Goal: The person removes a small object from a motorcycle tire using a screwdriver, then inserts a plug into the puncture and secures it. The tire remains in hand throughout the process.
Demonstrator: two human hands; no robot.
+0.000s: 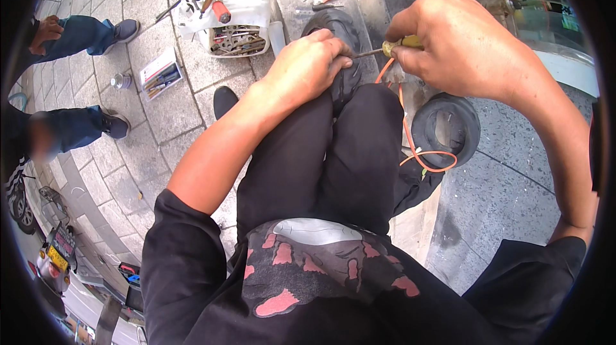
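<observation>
Hands, toolbox, orange hose over tire

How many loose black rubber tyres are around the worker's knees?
2. One black rubber tyre is just beyond the knees, under the left hand; the other black, ring-shaped tyre lies right of the knees. More could be hidden beneath the legs.

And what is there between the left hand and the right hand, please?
The metal shaft of a yellow-handled tool, seen in the head view.
</observation>
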